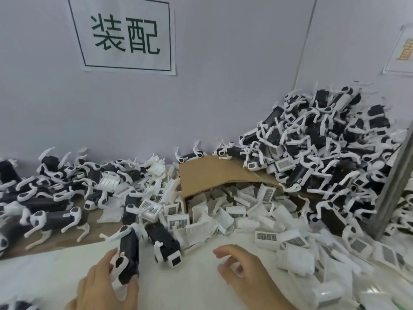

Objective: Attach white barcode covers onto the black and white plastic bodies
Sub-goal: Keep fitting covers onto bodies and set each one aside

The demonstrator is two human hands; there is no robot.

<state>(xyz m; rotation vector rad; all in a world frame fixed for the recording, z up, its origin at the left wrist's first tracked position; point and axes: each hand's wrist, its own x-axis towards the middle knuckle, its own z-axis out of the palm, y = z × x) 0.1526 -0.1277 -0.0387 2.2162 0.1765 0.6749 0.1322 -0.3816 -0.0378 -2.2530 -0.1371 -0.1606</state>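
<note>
Holding one black and white plastic body point(129, 251), the left grip point(105, 285) sits at lower centre-left of the frame. Its fingers curl round the body's near end, with the thumb on the right flank. The body points away up the frame, with a white leg sticking out at its far end.

The right grip point(242, 272), lower centre, is loose with its fingers half curled and holds nothing. Whether it touches the white surface point(190, 289) cannot be told.

A second body point(166, 243) lies on the surface just right of the held one.

White barcode covers point(223, 211) spill from under a bent cardboard flap point(212, 175) at centre and spread to the lower right, many with the barcode face up.

A tall heap of bodies point(324, 153) fills the right of the frame behind a grey metal post point(390, 186). A lower spread of bodies point(55, 193) lies at left.

On the wall at upper left is a paper sign point(125, 34) with two large characters. A second sheet point(402, 50) is cut by the right edge.
</note>
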